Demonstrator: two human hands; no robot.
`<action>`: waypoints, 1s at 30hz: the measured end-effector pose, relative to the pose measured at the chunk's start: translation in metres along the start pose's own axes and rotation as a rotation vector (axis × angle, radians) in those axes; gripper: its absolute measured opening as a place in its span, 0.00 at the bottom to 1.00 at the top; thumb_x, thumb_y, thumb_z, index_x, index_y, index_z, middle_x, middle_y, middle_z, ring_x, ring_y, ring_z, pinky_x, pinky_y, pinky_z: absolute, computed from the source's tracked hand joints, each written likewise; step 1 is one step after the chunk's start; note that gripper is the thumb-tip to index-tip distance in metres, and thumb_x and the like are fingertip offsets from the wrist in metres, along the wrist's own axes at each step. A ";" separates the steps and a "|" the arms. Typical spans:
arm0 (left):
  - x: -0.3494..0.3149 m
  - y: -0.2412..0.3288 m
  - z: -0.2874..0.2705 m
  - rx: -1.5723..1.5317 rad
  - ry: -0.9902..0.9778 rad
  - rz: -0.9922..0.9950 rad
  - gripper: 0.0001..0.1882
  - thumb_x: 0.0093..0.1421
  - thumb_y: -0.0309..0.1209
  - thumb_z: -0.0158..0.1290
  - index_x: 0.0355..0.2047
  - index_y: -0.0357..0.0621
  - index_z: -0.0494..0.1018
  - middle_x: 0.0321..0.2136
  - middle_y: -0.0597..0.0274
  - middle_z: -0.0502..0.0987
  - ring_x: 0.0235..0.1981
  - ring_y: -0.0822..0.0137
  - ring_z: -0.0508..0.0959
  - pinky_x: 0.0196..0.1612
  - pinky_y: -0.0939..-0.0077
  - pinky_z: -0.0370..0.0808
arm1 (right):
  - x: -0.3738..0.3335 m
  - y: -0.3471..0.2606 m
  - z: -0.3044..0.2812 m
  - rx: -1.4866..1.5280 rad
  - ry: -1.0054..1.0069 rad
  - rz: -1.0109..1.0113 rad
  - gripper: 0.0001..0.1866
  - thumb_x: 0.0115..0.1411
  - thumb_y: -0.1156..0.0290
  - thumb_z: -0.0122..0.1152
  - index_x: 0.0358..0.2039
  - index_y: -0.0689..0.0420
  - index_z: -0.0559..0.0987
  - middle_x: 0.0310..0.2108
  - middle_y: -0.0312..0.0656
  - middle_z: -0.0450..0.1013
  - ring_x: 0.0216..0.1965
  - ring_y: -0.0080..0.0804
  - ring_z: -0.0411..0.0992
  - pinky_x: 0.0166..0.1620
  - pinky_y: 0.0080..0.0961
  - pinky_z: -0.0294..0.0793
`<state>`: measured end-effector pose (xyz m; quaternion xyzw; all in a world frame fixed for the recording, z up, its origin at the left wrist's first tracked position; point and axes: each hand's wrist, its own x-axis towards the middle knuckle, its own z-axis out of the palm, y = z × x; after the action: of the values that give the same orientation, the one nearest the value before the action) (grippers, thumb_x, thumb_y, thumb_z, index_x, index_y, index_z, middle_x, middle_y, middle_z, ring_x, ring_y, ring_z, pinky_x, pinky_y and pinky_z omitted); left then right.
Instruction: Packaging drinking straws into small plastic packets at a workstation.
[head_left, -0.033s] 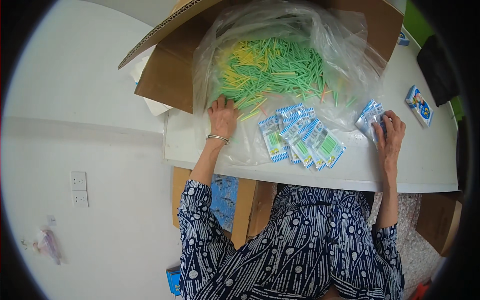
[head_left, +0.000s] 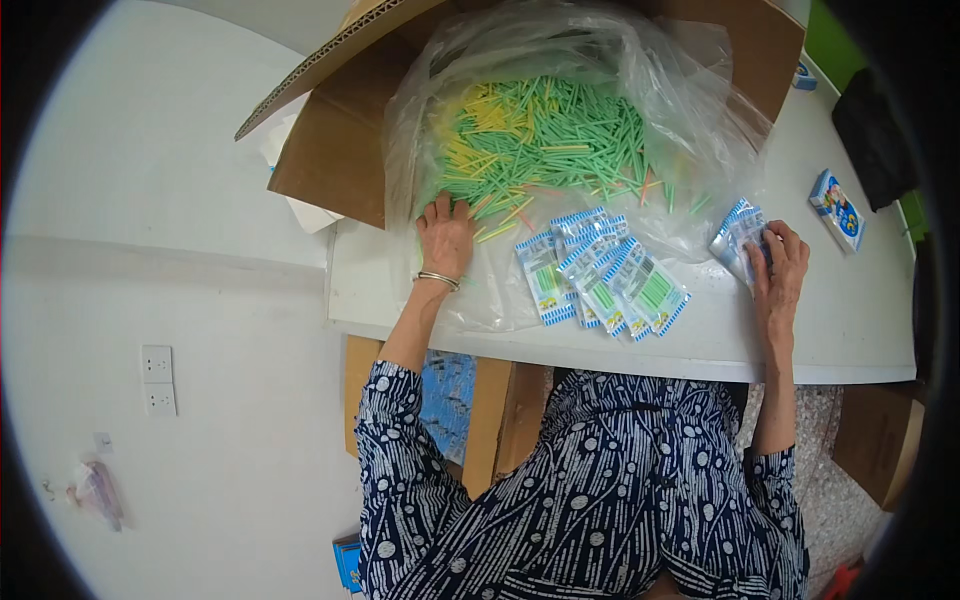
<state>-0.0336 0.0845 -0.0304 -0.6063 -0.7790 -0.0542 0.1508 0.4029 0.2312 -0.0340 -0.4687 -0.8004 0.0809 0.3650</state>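
Observation:
A heap of thin green and yellow sticks (head_left: 580, 135), with a few pink ones, lies inside a clear plastic bag (head_left: 690, 130) in the mouth of a cardboard box. At the heap's near left edge, my left hand (head_left: 445, 238) rests on the bag, fingers bent and slightly apart; nothing shows in it. Several blue-and-white sachets (head_left: 650, 290) with green sticks showing through overlap on the table in front of the heap. To their right my right hand (head_left: 782, 265) grips a small stack of similar sachets (head_left: 738, 235) between thumb and fingers. Its palm side is hidden.
The brown cardboard box (head_left: 335, 140) spreads its flaps over the white table (head_left: 850, 310). A small blue printed pack (head_left: 838, 210) lies at the right, near a black object (head_left: 875, 140). Below the table stands an open carton (head_left: 490, 410) with blue contents. A white wall (head_left: 230, 330) borders the left.

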 end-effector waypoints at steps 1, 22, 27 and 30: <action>0.000 0.002 0.001 -0.004 0.003 0.005 0.14 0.52 0.31 0.55 0.39 0.41 0.70 0.49 0.53 0.65 0.46 0.48 0.66 0.44 0.54 0.63 | 0.002 0.001 0.000 0.034 0.036 -0.025 0.11 0.54 0.74 0.60 0.37 0.66 0.75 0.45 0.45 0.69 0.45 0.44 0.64 0.49 0.35 0.65; 0.012 0.016 -0.049 -0.398 -0.019 -0.029 0.13 0.55 0.23 0.47 0.41 0.35 0.64 0.32 0.38 0.72 0.35 0.41 0.73 0.35 0.53 0.70 | 0.021 -0.031 -0.048 0.837 -0.214 0.369 0.19 0.55 0.75 0.60 0.46 0.64 0.67 0.41 0.39 0.67 0.41 0.22 0.67 0.44 0.19 0.68; 0.004 0.023 -0.050 -0.215 -0.188 0.098 0.19 0.52 0.25 0.51 0.45 0.36 0.66 0.42 0.46 0.71 0.43 0.44 0.69 0.45 0.55 0.68 | 0.020 -0.050 -0.042 0.948 -0.323 0.430 0.21 0.54 0.77 0.60 0.48 0.64 0.67 0.42 0.39 0.68 0.41 0.23 0.68 0.43 0.18 0.70; 0.002 0.010 -0.050 -0.257 -0.196 0.116 0.23 0.49 0.29 0.54 0.47 0.36 0.65 0.44 0.45 0.69 0.45 0.45 0.68 0.48 0.55 0.66 | 0.019 -0.056 -0.037 0.983 -0.364 0.430 0.19 0.53 0.76 0.61 0.45 0.65 0.68 0.39 0.41 0.69 0.39 0.23 0.69 0.43 0.19 0.70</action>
<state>-0.0156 0.0756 0.0161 -0.6668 -0.7403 -0.0852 -0.0018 0.3833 0.2081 0.0286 -0.3747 -0.6052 0.5960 0.3716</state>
